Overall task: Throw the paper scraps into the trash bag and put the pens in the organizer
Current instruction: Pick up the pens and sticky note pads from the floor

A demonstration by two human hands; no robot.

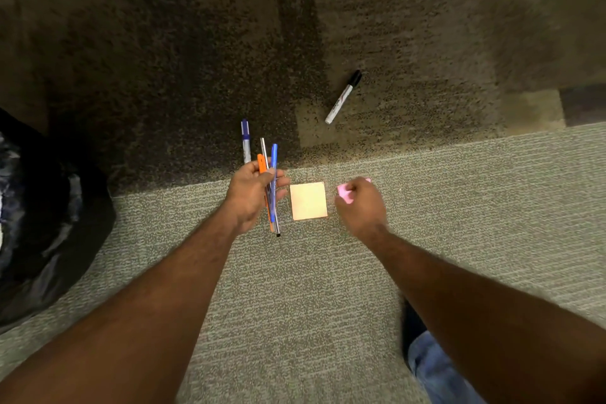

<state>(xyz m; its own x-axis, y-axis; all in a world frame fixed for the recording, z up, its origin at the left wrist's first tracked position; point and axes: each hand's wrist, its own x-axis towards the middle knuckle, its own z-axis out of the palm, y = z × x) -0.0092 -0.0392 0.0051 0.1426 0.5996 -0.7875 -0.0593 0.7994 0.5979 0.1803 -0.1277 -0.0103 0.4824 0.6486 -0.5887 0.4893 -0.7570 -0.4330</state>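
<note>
**First onlooker:** Two jobs, and neither looks finished from where I stand. Far left, the black trash bag [42, 223] slumps on the carpet [295, 305]. Its inside is hidden, so I cannot tell what paper has gone in.

**Second onlooker:** And the pens?

**First onlooker:** Next along, the left hand [252, 197] is curled round a bundle of four pens [274, 157]: one blue-capped, one orange, one thin and silver, one blue. They are gathered, I judge, but not stowed. No organizer is in view.

**Second onlooker:** The paper?

**First onlooker:** Just right of that hand, a pale orange square note [308, 201] lies flat on the carpet with neither hand on it. Beside it, the right hand [360, 207] is closed over a crumpled pink scrap [344, 193], which shows past the knuckles. Whether the scrap has left the floor, I cannot tell.

**Second onlooker:** Anything else down there?

**First onlooker:** One black-capped marker [342, 98] lies farther out on the darker carpet, well apart from both hands. As I read it, the note and marker still need picking up. Then both papers go in the bag and every pen goes to the organizer.
</note>
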